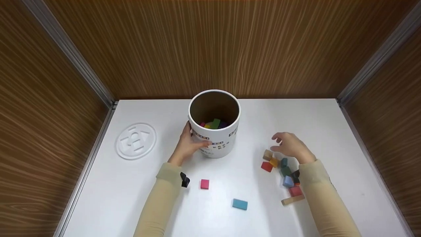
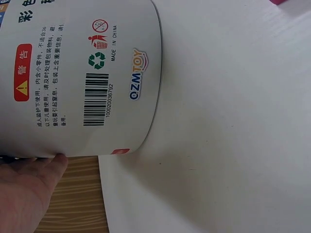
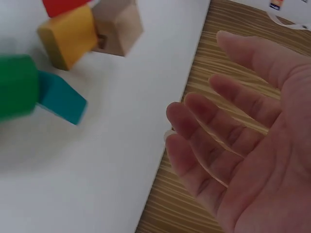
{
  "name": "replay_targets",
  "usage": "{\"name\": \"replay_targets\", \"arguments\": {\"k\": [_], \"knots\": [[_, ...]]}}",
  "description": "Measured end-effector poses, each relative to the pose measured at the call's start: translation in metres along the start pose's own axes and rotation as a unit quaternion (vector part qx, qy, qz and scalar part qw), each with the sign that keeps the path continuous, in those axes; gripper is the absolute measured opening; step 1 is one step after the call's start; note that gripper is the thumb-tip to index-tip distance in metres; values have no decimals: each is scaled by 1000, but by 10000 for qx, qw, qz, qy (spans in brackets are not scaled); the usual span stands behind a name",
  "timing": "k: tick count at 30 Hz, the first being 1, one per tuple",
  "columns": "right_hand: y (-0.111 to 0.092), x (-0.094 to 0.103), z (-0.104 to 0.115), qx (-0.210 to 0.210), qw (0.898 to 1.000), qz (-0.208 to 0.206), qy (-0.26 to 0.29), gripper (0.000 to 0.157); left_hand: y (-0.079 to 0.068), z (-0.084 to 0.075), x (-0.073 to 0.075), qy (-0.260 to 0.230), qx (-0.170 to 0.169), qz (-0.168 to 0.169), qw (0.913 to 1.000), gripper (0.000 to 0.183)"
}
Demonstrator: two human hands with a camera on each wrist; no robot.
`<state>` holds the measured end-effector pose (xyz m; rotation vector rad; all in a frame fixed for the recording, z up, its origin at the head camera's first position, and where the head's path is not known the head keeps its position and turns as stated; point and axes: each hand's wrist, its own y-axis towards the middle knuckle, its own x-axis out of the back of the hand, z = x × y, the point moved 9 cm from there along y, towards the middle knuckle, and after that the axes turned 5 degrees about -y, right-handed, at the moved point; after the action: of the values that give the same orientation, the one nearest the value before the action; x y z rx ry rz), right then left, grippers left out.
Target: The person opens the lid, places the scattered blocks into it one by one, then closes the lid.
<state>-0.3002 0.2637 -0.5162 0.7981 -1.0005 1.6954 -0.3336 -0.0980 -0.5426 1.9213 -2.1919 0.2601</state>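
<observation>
A white cylindrical tub [image 1: 219, 141] with printed labels stands upright on the table, colored blocks [image 1: 215, 123] visible at its bottom. My left hand [image 1: 189, 144] grips its left side, thumb across the front and fingers around the back. The tub wall [image 2: 73, 73] fills much of the left wrist view, with the left hand [image 2: 31, 189] at its edge. My right hand [image 1: 290, 144] hovers over the table, holding nothing, fingers loosely bent. Just below it lie a plain wooden block [image 1: 267, 154], an orange block [image 1: 273, 162] and a teal block [image 3: 62, 97].
A round white lid [image 1: 136, 141] with cut-out shapes lies at left. A pink block [image 1: 204, 184] and a light-blue block [image 1: 240, 204] lie near the front. Beside the right forearm is a group with a red block [image 1: 266, 166] and blue block [image 1: 288, 181]. Wood-grain panels [image 1: 217, 46] enclose the table.
</observation>
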Motion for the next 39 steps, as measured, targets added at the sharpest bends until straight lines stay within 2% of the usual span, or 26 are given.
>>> {"name": "replay_targets", "arguments": {"k": [4,7,12,19,25,30,33,39], "knots": [[5,-19,-4,-265,9993,260,8,50,0,0,0,-35,1,17,10000,133],[11,-31,-4,-287,9988,368,-120,50,0,0,0,-50,-18,18,10000,133],[18,-44,-2,-108,9979,420,-482,36,-1,-1,0,-61,-21,22,10000,131],[21,-51,-6,-296,9966,538,-555,25,1,-3,0,-34,-116,30,9999,127],[19,-50,-8,-493,9964,535,-426,22,2,-3,0,7,-155,56,9999,127],[18,-42,-7,-650,9972,370,-83,27,2,-3,0,-13,-238,29,9997,128],[17,-36,-6,-718,9970,260,144,29,1,-2,0,-12,-153,-35,9999,129],[18,-15,6,-283,9991,-162,256,26,-2,-6,-4,30,-77,-107,9999,134]]}}
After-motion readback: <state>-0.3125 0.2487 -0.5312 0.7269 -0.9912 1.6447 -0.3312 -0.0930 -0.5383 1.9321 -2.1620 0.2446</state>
